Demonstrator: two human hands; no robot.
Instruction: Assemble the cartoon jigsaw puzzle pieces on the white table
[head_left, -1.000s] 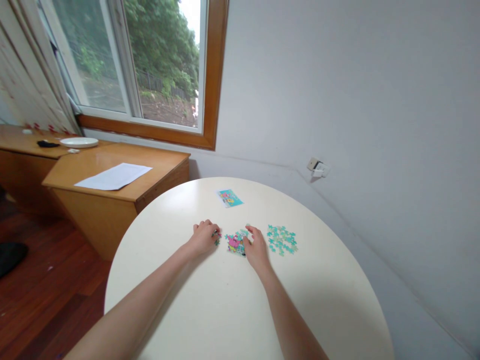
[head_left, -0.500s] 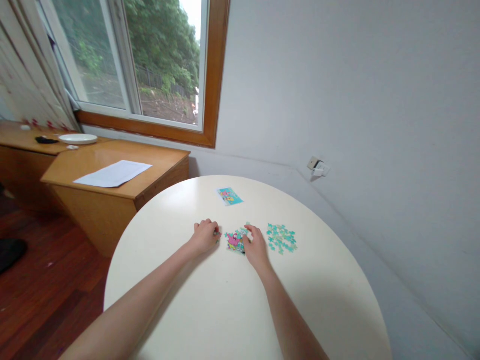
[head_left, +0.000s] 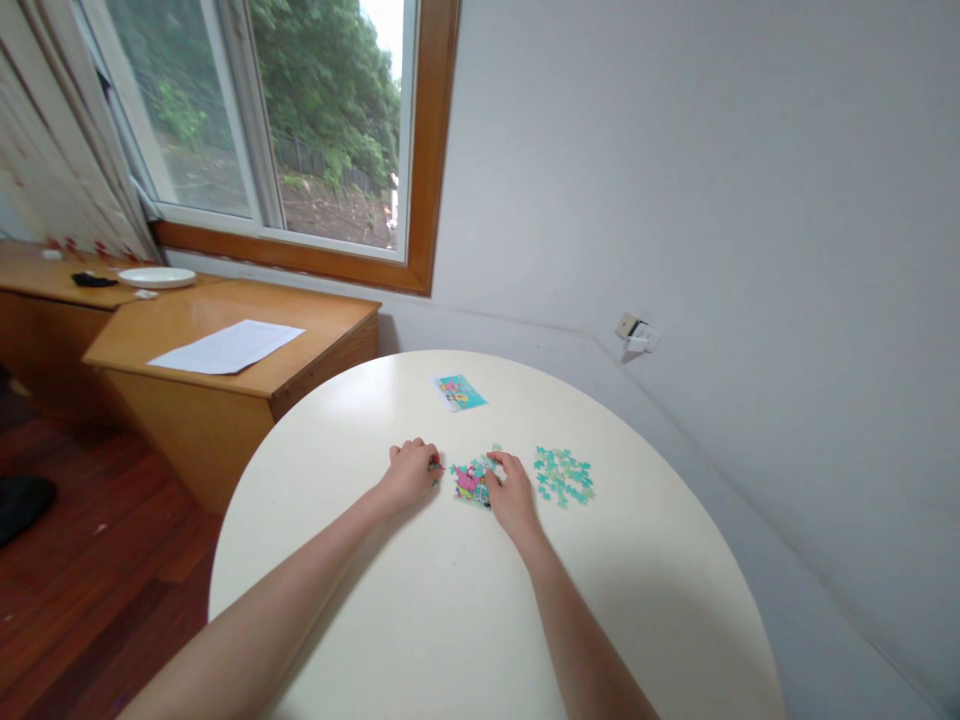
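A partly joined jigsaw puzzle [head_left: 466,480] with pink, teal and yellow parts lies mid-table. My right hand [head_left: 514,498] is at its right side, thumb and forefinger bent over the joined pieces and gripping there; the fingers hide part of the puzzle. On the left, my left hand [head_left: 411,472] rests on the table with curled fingers. Small dark and coloured puzzle pieces [head_left: 436,466] show at its fingertips, a short gap from the puzzle's left edge. Right of my right hand lie several loose teal puzzle pieces [head_left: 564,477], spread flat.
A small picture card [head_left: 461,393] with matching colours lies farther back on the round white table [head_left: 420,620]. Left of the table stands a wooden cabinet [head_left: 330,345] bearing a white paper sheet [head_left: 225,348] and a white plate [head_left: 157,278]. The wall [head_left: 675,180] borders the right.
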